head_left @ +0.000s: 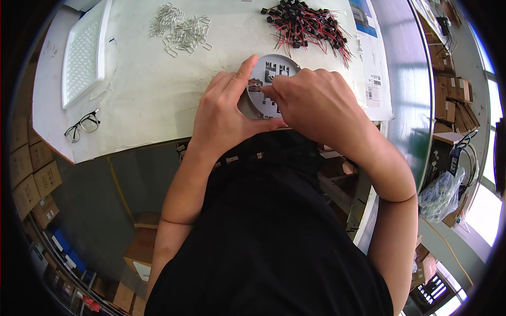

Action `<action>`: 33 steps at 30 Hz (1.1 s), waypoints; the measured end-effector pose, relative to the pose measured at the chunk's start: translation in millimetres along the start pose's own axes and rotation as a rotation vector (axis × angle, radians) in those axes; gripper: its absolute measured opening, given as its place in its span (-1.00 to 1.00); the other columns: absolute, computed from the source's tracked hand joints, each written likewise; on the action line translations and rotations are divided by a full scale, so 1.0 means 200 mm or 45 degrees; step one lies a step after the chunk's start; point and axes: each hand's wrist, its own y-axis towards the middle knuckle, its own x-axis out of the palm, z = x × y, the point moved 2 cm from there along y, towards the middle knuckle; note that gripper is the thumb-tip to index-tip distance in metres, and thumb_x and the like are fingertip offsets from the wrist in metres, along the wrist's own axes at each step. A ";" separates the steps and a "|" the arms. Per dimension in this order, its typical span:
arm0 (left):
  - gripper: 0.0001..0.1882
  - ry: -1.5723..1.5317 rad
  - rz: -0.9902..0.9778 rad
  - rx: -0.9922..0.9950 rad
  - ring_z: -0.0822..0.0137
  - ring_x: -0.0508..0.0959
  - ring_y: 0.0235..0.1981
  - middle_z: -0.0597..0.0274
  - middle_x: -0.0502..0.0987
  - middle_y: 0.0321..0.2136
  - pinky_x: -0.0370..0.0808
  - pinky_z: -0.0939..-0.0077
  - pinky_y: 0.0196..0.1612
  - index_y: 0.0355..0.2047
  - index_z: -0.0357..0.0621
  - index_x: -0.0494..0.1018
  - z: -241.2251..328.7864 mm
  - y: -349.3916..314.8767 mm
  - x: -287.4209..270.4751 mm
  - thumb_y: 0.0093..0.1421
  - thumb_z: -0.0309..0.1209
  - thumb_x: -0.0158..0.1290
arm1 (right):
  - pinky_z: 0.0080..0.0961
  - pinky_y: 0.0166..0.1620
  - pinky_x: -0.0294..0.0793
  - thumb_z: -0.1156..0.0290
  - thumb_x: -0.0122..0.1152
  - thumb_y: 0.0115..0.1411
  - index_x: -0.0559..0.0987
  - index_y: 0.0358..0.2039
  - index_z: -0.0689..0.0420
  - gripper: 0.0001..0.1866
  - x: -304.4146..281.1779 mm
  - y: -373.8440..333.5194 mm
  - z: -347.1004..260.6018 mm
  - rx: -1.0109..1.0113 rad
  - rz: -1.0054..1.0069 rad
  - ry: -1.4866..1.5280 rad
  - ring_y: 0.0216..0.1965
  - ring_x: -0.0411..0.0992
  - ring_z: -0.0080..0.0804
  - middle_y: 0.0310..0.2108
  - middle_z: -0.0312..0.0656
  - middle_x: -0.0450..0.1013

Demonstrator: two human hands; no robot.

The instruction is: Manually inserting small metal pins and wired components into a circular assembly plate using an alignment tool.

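A round grey disc (270,107) with black-edged slots and small fittings rests at the table's near edge. My left hand (224,108) curves round its left side, thumb at the near rim and forefinger at the far left, holding it steady. Over the right part of the disc, my right hand (319,102) is closed, its thumb and fingertips pressed down at the middle. Whatever sits between those fingertips is hidden. Beyond the disc lie a heap of black buzzer-like parts with red and black wires (305,26) and a pile of small U-shaped metal clips (182,30).
A white tray with rows of small pockets (84,55) stands at the left, with black-framed glasses (83,126) near the table's left corner. Printed sheets (375,84) lie along the right side. Cardboard boxes (26,179) are stacked at far left, shelves at right.
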 end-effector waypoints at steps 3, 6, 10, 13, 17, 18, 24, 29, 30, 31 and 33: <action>0.20 0.003 0.010 -0.005 0.11 0.62 -0.23 0.07 0.63 -0.29 0.60 0.20 -0.08 0.32 -0.28 0.42 -0.01 -0.01 -0.01 -0.25 0.17 0.58 | -0.02 -0.41 0.48 0.15 0.18 0.42 0.63 -0.49 0.09 -0.62 0.01 0.00 0.01 0.017 -0.042 0.014 -0.49 0.54 0.12 -0.60 0.00 0.53; 0.18 -0.013 -0.002 0.014 0.08 0.62 -0.22 0.03 0.61 -0.27 0.60 0.20 -0.06 0.36 -0.28 0.38 0.00 -0.01 -0.02 -0.22 0.03 0.62 | -0.02 -0.39 0.49 0.14 0.17 0.43 0.63 -0.48 0.09 -0.62 0.03 0.00 0.02 0.033 -0.069 0.042 -0.47 0.55 0.12 -0.58 0.01 0.54; -0.04 -0.307 -0.257 -0.153 0.14 0.64 -0.13 0.03 0.64 -0.13 0.60 0.23 0.02 0.39 -0.28 0.35 0.03 0.04 -0.06 0.03 -0.26 0.54 | -0.02 -0.32 0.52 0.07 0.17 0.43 0.62 -0.48 0.12 -0.56 0.08 -0.06 0.18 0.099 -0.028 0.291 -0.42 0.55 0.13 -0.54 0.01 0.56; -0.41 -0.752 -0.392 -0.443 0.34 0.59 0.07 0.14 0.60 0.12 0.54 0.38 0.16 0.35 -0.34 0.37 -0.10 0.02 -0.05 0.31 -0.65 0.18 | -0.05 -0.32 0.53 -0.03 0.36 0.28 0.60 -0.40 0.12 -0.57 0.22 -0.15 0.22 0.177 0.344 0.804 -0.44 0.54 0.10 -0.53 -0.01 0.53; -0.69 -0.760 -0.378 -0.341 0.51 0.52 -0.19 0.32 0.55 -0.15 0.50 0.56 -0.04 0.12 -0.40 0.50 -0.23 0.02 -0.06 0.39 -0.64 0.11 | -0.13 -0.33 0.56 -0.03 0.55 0.10 0.59 -0.22 0.07 -0.52 0.25 -0.28 0.09 -0.063 0.760 0.396 -0.40 0.57 0.04 -0.46 -0.01 0.54; -0.71 -0.611 -0.247 -0.230 0.51 0.48 -0.24 0.34 0.51 -0.21 0.48 0.56 -0.09 0.11 -0.37 0.53 -0.19 0.04 -0.04 0.40 -0.64 0.09 | -0.15 -0.32 0.56 -0.02 0.55 0.10 0.59 -0.17 0.06 -0.51 0.23 -0.30 0.10 0.058 0.738 0.449 -0.39 0.58 0.02 -0.45 -0.02 0.54; -0.77 0.244 -0.028 0.260 0.43 0.38 -0.40 0.33 0.36 -0.38 0.42 0.53 -0.30 0.02 -0.19 0.65 0.06 0.13 0.01 0.42 -0.61 0.10 | -0.47 -0.24 0.61 0.24 0.63 0.13 0.72 -0.12 0.11 -0.63 -0.13 -0.66 1.05 0.623 1.509 0.769 -0.34 0.66 -0.47 -0.35 -0.06 0.68; -0.78 0.156 -0.027 0.132 0.38 0.35 -0.44 0.28 0.33 -0.41 0.39 0.49 -0.35 0.00 -0.10 0.70 -0.06 0.09 0.05 0.41 -0.55 0.16 | -0.25 -0.18 0.60 -0.05 0.41 0.20 0.75 -0.20 0.17 -0.52 -0.01 -1.65 2.30 1.734 1.138 0.304 -0.30 0.65 -0.17 -0.37 -0.05 0.67; -0.78 0.175 -0.038 0.096 0.38 0.36 -0.43 0.28 0.34 -0.40 0.39 0.49 -0.34 0.00 -0.11 0.70 -0.06 0.08 0.04 0.41 -0.54 0.16 | -0.19 -0.02 0.64 -0.27 0.38 0.18 0.77 -0.13 0.11 -0.36 0.06 -1.79 2.41 1.771 0.890 -0.045 -0.15 0.70 -0.08 -0.24 0.00 0.71; -0.78 0.191 -0.054 0.062 0.39 0.37 -0.42 0.28 0.35 -0.39 0.40 0.50 -0.34 0.01 -0.13 0.70 -0.07 0.08 0.04 0.41 -0.53 0.17 | -0.19 -0.02 0.64 -0.27 0.38 0.18 0.77 -0.13 0.11 -0.36 0.12 -1.93 2.52 1.776 0.883 -0.039 -0.15 0.70 -0.08 -0.24 0.00 0.71; -0.78 0.207 -0.091 0.037 0.40 0.38 -0.41 0.28 0.36 -0.39 0.41 0.50 -0.33 0.01 -0.14 0.70 -0.10 0.08 0.04 0.41 -0.52 0.17 | -0.11 0.04 0.60 -0.48 0.22 0.13 0.77 -0.07 0.11 -0.17 0.14 -2.08 2.51 1.841 0.626 -0.252 -0.09 0.67 0.06 -0.17 0.02 0.70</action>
